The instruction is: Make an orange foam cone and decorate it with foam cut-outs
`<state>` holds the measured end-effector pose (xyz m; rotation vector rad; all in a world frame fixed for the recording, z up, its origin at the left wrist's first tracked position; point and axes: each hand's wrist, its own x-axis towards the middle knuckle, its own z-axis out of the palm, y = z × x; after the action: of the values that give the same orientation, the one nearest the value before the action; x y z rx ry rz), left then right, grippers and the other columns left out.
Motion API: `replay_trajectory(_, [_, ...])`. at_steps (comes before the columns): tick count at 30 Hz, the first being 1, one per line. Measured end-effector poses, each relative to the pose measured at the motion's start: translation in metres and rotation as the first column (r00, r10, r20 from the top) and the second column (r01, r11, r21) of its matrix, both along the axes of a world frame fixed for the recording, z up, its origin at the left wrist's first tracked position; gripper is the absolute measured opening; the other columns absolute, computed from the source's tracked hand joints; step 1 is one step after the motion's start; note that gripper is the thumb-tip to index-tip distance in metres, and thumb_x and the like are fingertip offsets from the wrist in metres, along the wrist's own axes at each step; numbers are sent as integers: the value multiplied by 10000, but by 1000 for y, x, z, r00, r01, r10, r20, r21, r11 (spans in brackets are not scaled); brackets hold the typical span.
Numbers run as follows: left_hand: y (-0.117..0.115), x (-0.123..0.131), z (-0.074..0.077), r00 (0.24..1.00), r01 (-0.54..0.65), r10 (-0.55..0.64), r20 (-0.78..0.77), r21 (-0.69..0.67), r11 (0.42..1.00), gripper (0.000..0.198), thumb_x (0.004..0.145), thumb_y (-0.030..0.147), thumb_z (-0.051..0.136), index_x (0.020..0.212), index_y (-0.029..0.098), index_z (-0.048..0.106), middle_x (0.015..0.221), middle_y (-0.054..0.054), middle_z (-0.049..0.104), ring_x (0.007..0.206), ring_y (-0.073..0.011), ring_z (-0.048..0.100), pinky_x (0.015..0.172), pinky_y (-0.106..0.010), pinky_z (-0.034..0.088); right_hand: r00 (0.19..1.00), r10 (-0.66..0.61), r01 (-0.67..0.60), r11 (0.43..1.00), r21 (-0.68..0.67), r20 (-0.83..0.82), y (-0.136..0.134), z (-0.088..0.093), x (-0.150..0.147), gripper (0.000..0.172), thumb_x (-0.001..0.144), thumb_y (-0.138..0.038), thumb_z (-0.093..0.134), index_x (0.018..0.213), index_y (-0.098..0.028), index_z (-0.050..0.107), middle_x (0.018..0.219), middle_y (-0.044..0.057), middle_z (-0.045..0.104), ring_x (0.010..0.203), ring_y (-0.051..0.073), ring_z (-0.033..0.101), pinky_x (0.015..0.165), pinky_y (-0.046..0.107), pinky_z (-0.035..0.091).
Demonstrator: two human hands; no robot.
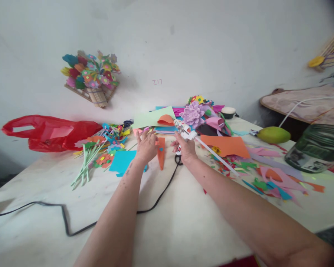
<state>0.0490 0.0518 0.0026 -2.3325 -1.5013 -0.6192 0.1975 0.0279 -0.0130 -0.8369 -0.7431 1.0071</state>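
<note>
Probably the first danger is the black cable [72,222]. It lies in loops over the near left part of the table [183,230] and passes under the arms, so I think a forearm can catch it and pull the glue gun [183,129] aside.

The left hand [147,146] lies palm down with the fingers spread wide. It grips nothing and touches the wide end of the orange cone [161,157], which lies flat between the two hands. The right hand [186,148] is closed around the glue gun, just beside the cone. If the tip is hot, the left fingers are near enough to be burned, and a drop of glue can fall on the cable. The long glue stick [217,157] points back to the near right over the paper scraps [272,181]; a turn of the wrist could sweep them.

The table is pale and very crowded on the far side. From the left there are a red plastic bag [50,131], flowers on green stems [94,155], a blue sheet [122,161], a light green sheet [153,118], a purple flower [193,114], an orange sheet [228,144], a green fruit [273,135] and a glass jar [314,148] at the right edge.

Behind is a white wall. A basket of flowers [91,76] hangs on it at the left, and a bed with a pink cover [295,102] stands at the far right.
</note>
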Motion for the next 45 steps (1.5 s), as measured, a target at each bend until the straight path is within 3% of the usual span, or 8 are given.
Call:
replay_trajectory(9, [0, -11, 3, 985, -126, 136, 108, -92, 988, 217, 751, 432, 562, 817, 227, 582, 1211, -72, 551, 1255, -296, 342, 1083, -518, 104, 998, 38, -37, 999, -21, 46, -3, 1, -3, 353, 636, -430, 695, 820, -165, 551, 476, -30, 593, 291, 65, 430, 292, 176, 328])
replay_trajectory(18, [2, -5, -18, 966, -187, 206, 155, -130, 974, 735, 706, 563, 541, 1294, 149, 387, 1423, -133, 354, 1378, -341, 71, 1095, -519, 39, 998, 58, -56, 997, -49, 41, -5, -1, -8, 264, 610, -332, 690, 746, -156, 548, 491, -18, 606, 289, 65, 429, 291, 185, 342])
replay_trajectory(23, [2, -4, -22, 956, -212, 246, 159, -204, 956, 833, 717, 579, 508, 1380, 126, 287, 1469, -127, 284, 1384, -341, -10, 1097, -520, 7, 998, 54, -53, 998, -28, 27, -4, -3, -8, 277, 595, -337, 700, 740, -161, 543, 478, -33, 577, 352, 89, 498, 304, 181, 362])
replay_trajectory(26, [5, -7, -20, 941, -195, 248, 231, -229, 954, 752, 765, 566, 456, 1373, 149, 310, 1441, -117, 345, 1383, -333, 65, 1095, -523, 71, 998, 49, -48, 998, -33, 37, -4, -3, -7, 282, 594, -343, 698, 745, -159, 546, 487, -33, 581, 353, 86, 496, 304, 180, 364])
replay_trajectory(29, [7, -9, -16, 905, -148, 207, 373, -181, 972, 600, 814, 504, 426, 1311, 168, 395, 1351, -120, 464, 1311, -292, 316, 1049, -443, 276, 998, 46, -44, 998, -49, 43, -5, -2, -7, 284, 598, -345, 696, 749, -155, 548, 490, -30, 588, 329, 76, 472, 302, 180, 360])
replay_trajectory(33, [6, -4, -10, 779, -126, 299, 552, -329, 936, 545, 807, 497, 457, 1219, 141, 464, 1064, -127, 640, 933, -230, 631, 804, -336, 471, 998, 41, -38, 998, -53, 53, -6, -2, -8, 279, 610, -346, 693, 747, -157, 542, 487, -31, 591, 304, 67, 452, 294, 176, 349])
replay_trajectory(37, [0, 5, -6, 738, -165, 469, 485, -545, 822, 689, 702, 592, 560, 1186, 109, 465, 852, -132, 677, 792, -253, 662, 694, -338, 481, 998, 40, -37, 997, -69, 46, -8, -1, -10, 246, 614, -313, 691, 737, -162, 541, 473, -37, 585, 293, 66, 446, 289, 175, 355])
replay_trajectory(45, [-16, 26, -1, 808, -330, 528, 260, -543, 772, 938, 622, 585, 625, 1367, 146, 262, 1222, -227, 545, 1124, -356, 526, 867, -448, 416, 998, 54, -50, 990, -130, 23, -7, -3, -13, 204, 636, -290, 684, 738, -171, 555, 481, -33, 594, 326, 87, 508, 346, 185, 434])
